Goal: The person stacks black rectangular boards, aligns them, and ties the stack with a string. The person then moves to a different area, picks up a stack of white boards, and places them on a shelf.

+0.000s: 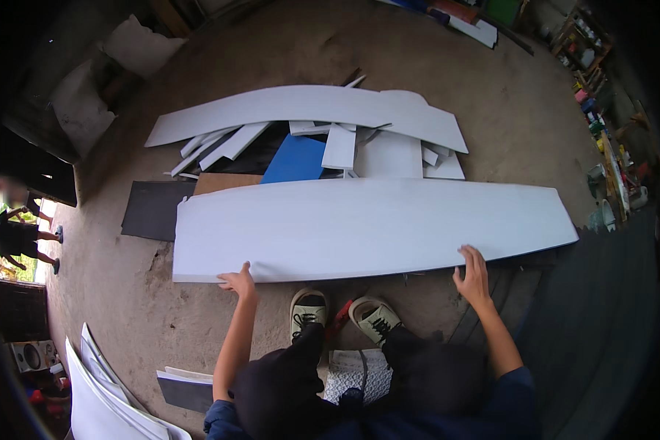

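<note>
A long white panel [367, 227] lies across the floor in front of me, its right end tapering. My left hand [238, 281] is at the panel's near edge toward the left end, thumb and fingers apart and touching the edge. Farther right, my right hand [474, 279] is at the same near edge with its fingers spread, the fingertips over the white surface. Neither hand is closed around the panel. Beyond it, a second curved white panel [293, 103] rests on a heap of white strips [235, 141], a blue sheet [295, 158] and a dark sheet [149, 209].
Between my shoes [308, 312] lies a red object [342, 312], partly hidden. Curved white sheets [99, 400] stand at the lower left, near a small dark-edged piece [187, 389]. Shelves with clutter [601, 147] line the right side. At the left doorway stands a person [18, 236].
</note>
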`<state>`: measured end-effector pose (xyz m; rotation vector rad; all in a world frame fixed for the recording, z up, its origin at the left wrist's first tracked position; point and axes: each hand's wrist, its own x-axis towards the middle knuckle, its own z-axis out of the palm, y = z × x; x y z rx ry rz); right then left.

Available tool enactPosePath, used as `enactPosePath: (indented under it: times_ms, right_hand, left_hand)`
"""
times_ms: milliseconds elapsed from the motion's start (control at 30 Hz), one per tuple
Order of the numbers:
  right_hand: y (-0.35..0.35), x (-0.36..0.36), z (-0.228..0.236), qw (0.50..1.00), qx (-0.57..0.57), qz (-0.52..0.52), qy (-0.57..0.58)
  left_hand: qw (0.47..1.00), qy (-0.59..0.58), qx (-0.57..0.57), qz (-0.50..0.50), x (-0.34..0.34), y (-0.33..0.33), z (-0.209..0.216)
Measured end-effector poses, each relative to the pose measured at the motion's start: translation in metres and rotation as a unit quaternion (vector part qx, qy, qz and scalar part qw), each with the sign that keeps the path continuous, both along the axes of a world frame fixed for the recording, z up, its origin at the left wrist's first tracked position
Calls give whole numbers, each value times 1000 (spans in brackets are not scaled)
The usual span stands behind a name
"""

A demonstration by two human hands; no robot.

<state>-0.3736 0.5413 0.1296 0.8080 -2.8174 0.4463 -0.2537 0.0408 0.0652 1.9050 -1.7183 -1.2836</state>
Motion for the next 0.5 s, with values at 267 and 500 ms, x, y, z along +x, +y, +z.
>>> enactPosePath:
  times_ms: [267,500]
  right_hand:
    - [-105,-167,-32,996,-25,52,-68]
    - [-167,-232,-65,975,123,9,-183]
  left_hand:
    - [893,-1,-353,-278,-98,6,25]
    - [640,27,-368,-674,-213,27,5]
